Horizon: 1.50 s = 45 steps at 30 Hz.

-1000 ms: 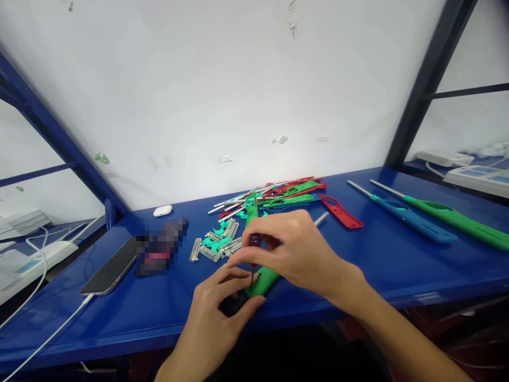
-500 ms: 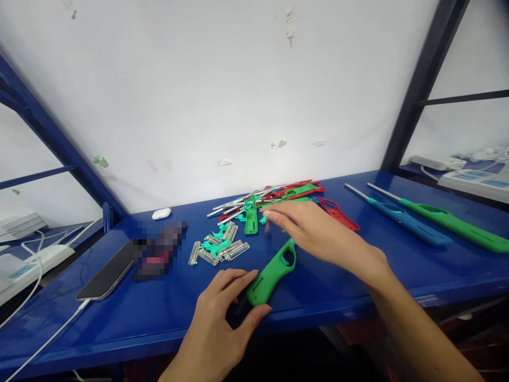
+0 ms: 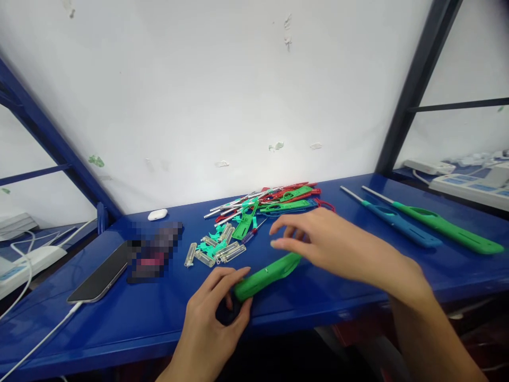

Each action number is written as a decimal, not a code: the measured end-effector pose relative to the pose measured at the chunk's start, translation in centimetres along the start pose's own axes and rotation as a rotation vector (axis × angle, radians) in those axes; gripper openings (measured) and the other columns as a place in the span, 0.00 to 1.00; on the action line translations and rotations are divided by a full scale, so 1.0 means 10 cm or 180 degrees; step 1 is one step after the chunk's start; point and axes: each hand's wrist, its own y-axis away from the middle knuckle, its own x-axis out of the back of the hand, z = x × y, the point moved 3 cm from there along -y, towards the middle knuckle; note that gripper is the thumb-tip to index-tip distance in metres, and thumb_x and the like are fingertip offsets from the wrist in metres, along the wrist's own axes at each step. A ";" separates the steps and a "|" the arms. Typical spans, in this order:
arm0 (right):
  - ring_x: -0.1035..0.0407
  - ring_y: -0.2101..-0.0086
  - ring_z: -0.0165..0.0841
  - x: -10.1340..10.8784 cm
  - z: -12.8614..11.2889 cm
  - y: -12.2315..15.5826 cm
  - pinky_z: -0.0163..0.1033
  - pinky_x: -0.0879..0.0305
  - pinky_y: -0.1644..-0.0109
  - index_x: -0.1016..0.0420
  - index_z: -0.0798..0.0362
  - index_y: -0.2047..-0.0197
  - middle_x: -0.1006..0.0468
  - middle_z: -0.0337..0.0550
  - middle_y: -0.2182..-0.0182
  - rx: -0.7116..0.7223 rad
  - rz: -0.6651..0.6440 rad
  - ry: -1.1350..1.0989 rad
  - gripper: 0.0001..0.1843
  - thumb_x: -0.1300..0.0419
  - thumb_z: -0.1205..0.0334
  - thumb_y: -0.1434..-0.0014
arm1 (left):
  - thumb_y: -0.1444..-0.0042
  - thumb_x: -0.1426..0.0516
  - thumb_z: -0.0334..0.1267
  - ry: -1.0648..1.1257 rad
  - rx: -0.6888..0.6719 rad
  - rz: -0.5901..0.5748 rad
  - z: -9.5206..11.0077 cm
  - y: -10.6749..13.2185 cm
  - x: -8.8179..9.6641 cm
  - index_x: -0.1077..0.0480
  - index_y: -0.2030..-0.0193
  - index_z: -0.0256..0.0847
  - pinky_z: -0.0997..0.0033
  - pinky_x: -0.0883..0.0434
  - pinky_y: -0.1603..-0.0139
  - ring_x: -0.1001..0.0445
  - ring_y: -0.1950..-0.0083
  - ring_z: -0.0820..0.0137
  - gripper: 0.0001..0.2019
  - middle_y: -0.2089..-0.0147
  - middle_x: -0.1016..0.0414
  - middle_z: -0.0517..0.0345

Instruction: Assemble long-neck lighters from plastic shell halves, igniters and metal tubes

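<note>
My left hand (image 3: 212, 313) grips the lower end of a green utility lighter (image 3: 265, 277) between thumb and fingers, just above the table. The lighter's far end passes behind my right hand (image 3: 318, 239), so its nozzle end is hidden. My right hand hovers over the table with curved fingers apart and nothing in them. A small screwdriver (image 3: 251, 233) with a dark purple-red handle lies left of it, beside a green handle shell (image 3: 242, 227). Clear fuel tanks (image 3: 233, 252) and teal plastic pieces (image 3: 209, 246) lie in a loose group beyond my left hand.
A pile of metal rods and red and green shells (image 3: 274, 199) lies by the wall. On the right rest a blue lighter (image 3: 405, 225) and a second green lighter (image 3: 449, 228). A phone (image 3: 101, 273) with a white cable and a white earphone case (image 3: 158, 214) are left.
The screwdriver, blurred by my right hand before, now lies by the green shell. My right hand has moved slightly right, its fingers opened. The green lighter has turned onto its edge.
</note>
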 end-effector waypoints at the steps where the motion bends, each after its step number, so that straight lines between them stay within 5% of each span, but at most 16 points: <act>1: 0.21 0.60 0.38 -0.04 0.03 0.00 0.39 0.33 0.60 0.18 0.41 0.47 0.14 0.36 0.61 0.0038 -0.0158 0.0021 0.13 0.35 0.50 0.32 | 0.38 0.41 0.27 0.0019 0.0014 -0.0033 0.00 0.00 0.01 0.23 0.44 0.47 0.75 0.25 0.64 0.27 0.69 0.76 0.18 0.56 0.23 0.60; 6: 0.22 0.56 0.41 -0.19 0.12 0.03 0.39 0.32 0.59 0.17 0.39 0.47 0.16 0.38 0.58 0.0415 -0.0740 0.0263 0.19 0.25 0.58 0.42 | 0.36 0.40 0.31 0.0022 0.0165 -0.0006 -0.02 0.02 0.03 0.23 0.59 0.42 0.76 0.28 0.68 0.27 0.70 0.73 0.04 0.68 0.25 0.62; 9: 0.22 0.61 0.40 -0.21 0.08 0.02 0.39 0.34 0.62 0.15 0.41 0.54 0.17 0.37 0.65 0.0530 -0.0767 0.0347 0.15 0.26 0.66 0.44 | 0.33 0.38 0.39 -0.0178 0.0297 -0.0003 -0.03 0.02 0.03 0.29 0.71 0.41 0.76 0.33 0.71 0.32 0.73 0.74 0.14 0.74 0.31 0.64; 12: 0.24 0.61 0.40 -0.19 0.02 -0.01 0.41 0.34 0.59 0.16 0.45 0.58 0.17 0.38 0.66 0.0666 -0.0688 0.0423 0.12 0.33 0.73 0.38 | 0.32 0.39 0.39 -0.0200 0.0264 0.0052 -0.02 0.02 0.03 0.25 0.68 0.41 0.76 0.32 0.72 0.31 0.74 0.74 0.12 0.74 0.30 0.64; 14: 0.24 0.58 0.41 -0.12 0.03 -0.03 0.44 0.33 0.52 0.16 0.46 0.56 0.17 0.41 0.62 0.0820 -0.0401 0.0477 0.14 0.38 0.75 0.36 | 0.33 0.38 0.39 -0.0119 0.0211 0.0136 -0.02 0.01 0.03 0.21 0.57 0.42 0.76 0.29 0.71 0.29 0.74 0.73 0.05 0.73 0.27 0.65; 17: 0.27 0.49 0.45 0.16 0.13 0.04 0.51 0.34 0.44 0.15 0.45 0.57 0.20 0.46 0.51 0.0998 0.0547 0.0656 0.16 0.41 0.74 0.35 | 0.32 0.39 0.39 0.0031 0.0160 0.0218 -0.03 0.02 0.03 0.23 0.42 0.46 0.76 0.24 0.68 0.23 0.72 0.73 0.13 0.67 0.20 0.64; 21: 0.28 0.59 0.40 0.69 0.40 0.31 0.47 0.32 0.54 0.14 0.45 0.61 0.25 0.46 0.56 0.0221 0.1425 0.1000 0.16 0.42 0.72 0.37 | 0.31 0.42 0.38 -0.0055 0.0197 0.0175 -0.03 0.02 0.03 0.21 0.48 0.47 0.77 0.24 0.68 0.20 0.69 0.72 0.09 0.67 0.19 0.64; 27: 0.24 0.52 0.41 1.06 1.03 0.60 0.48 0.35 0.46 0.13 0.49 0.55 0.16 0.52 0.52 -0.1263 0.0946 0.0843 0.17 0.43 0.70 0.36 | 0.30 0.44 0.36 -0.0180 0.0060 -0.0013 0.02 -0.02 0.02 0.21 0.56 0.45 0.78 0.27 0.73 0.23 0.72 0.72 0.09 0.71 0.22 0.63; 34: 0.17 0.62 0.45 1.00 1.72 0.66 0.44 0.27 0.53 0.10 0.52 0.65 0.11 0.53 0.62 -0.1751 0.0276 0.0501 0.18 0.41 0.76 0.45 | 0.30 0.45 0.35 -0.0271 -0.0084 -0.0033 0.04 -0.02 -0.01 0.21 0.56 0.44 0.78 0.29 0.73 0.26 0.74 0.73 0.10 0.71 0.25 0.62; 38: 0.19 0.56 0.50 1.02 1.67 0.63 0.50 0.30 0.48 0.11 0.57 0.57 0.12 0.60 0.56 -0.1802 0.0432 0.0712 0.16 0.41 0.69 0.40 | 0.30 0.45 0.34 -0.0284 -0.0115 -0.0055 0.05 -0.02 -0.02 0.21 0.56 0.44 0.79 0.29 0.72 0.26 0.74 0.74 0.10 0.70 0.25 0.62; 41: 0.22 0.49 0.45 0.90 1.53 0.49 0.42 0.32 0.45 0.18 0.56 0.41 0.16 0.58 0.45 -0.1519 0.0277 0.0562 0.23 0.45 0.56 0.32 | 0.30 0.45 0.34 -0.0277 -0.0117 -0.0067 0.05 -0.02 -0.03 0.21 0.56 0.44 0.79 0.28 0.72 0.26 0.74 0.74 0.09 0.70 0.25 0.62; 45: 0.19 0.58 0.46 0.63 1.59 0.27 0.44 0.26 0.55 0.16 0.49 0.47 0.12 0.50 0.56 -0.1667 -0.0204 0.0433 0.24 0.32 0.46 0.43 | 0.30 0.45 0.34 -0.0293 -0.0124 -0.0116 0.04 -0.01 -0.03 0.21 0.55 0.44 0.80 0.29 0.73 0.27 0.74 0.75 0.09 0.69 0.26 0.63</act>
